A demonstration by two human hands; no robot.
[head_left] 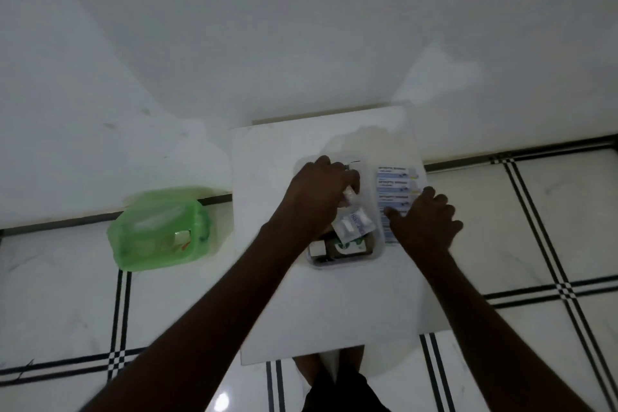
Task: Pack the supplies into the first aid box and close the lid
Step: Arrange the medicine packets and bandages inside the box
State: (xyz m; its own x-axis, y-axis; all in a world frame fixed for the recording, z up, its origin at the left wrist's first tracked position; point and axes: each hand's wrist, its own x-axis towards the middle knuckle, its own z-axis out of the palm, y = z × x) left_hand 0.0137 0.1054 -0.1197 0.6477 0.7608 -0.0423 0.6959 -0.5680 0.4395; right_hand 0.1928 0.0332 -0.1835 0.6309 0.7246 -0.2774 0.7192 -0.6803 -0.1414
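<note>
The clear first aid box (344, 254) sits on a white table (267, 278), long axis running away from the person, holding a white packet (355, 223) and dark bottles (347, 246). The left hand (317, 197) grips something small inside, perhaps a tube; the right hand (424, 221) rests spread on blue-striped bandage packs (394, 184) beside it

The first aid box (374, 252) looks like clear smooth plastic, the bin (157, 231) translucent green plastic, the floor tiles (535, 227) glossy, the tabletop (267, 160) matt white.
</note>
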